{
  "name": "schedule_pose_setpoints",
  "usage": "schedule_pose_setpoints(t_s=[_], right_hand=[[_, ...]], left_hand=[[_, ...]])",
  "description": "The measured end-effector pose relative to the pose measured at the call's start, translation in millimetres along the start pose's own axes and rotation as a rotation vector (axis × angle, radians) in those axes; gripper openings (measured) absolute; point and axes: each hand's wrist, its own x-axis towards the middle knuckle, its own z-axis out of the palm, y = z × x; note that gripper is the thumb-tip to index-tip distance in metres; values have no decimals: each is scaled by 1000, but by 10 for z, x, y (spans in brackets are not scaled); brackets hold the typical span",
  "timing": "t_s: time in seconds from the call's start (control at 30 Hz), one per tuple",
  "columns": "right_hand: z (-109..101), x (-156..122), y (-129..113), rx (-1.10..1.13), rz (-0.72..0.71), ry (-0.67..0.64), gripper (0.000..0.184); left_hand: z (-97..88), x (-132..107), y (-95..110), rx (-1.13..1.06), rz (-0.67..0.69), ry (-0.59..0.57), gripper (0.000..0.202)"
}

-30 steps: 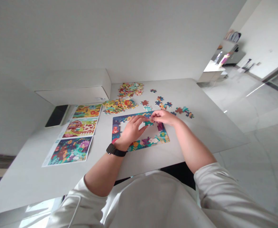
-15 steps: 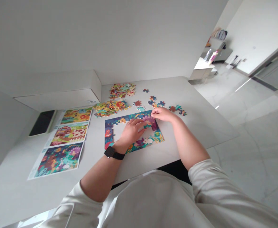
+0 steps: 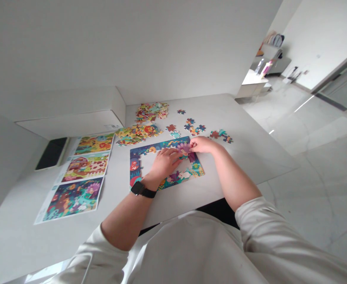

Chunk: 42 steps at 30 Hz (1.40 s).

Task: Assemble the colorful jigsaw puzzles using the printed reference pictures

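A partly assembled jigsaw puzzle lies on the table, with a dark blue, purple and green border around a bare middle. My left hand, a black watch on its wrist, rests across that bare middle. Its fingers stretch right and touch the inner pieces. At the upper right of the puzzle, my right hand has its thumb and fingertips pinched on a purple puzzle piece there. My fingers partly hide the pieces between the two hands.
Loose pieces lie beyond the puzzle: a yellow heap, a mixed heap, and scattered dark pieces. More pieces lie right. At left are a printed picture sheet, a phone and a white box.
My right hand has shifted slightly down, and its fingertips now sit lower on the purple part of the puzzle. My left hand has stayed nearly in place.
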Motion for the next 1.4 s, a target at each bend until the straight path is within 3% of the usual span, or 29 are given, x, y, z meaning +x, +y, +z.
schedule_pose_setpoints(t_s=[0.37, 0.8, 1.23, 1.4], right_hand=[[13, -29, -52, -12, -2, -11, 6], [70, -12, -64, -42, 12, -1, 24], [87, -3, -72, -46, 48, 0, 20], [106, 16, -46, -72, 39, -18, 18]], left_hand=[[41, 8, 38, 45, -2, -2, 27], [21, 12, 26, 5, -2, -27, 23], [1, 24, 2, -88, 7, -24, 22], [3, 3, -3, -12, 26, -32, 24]])
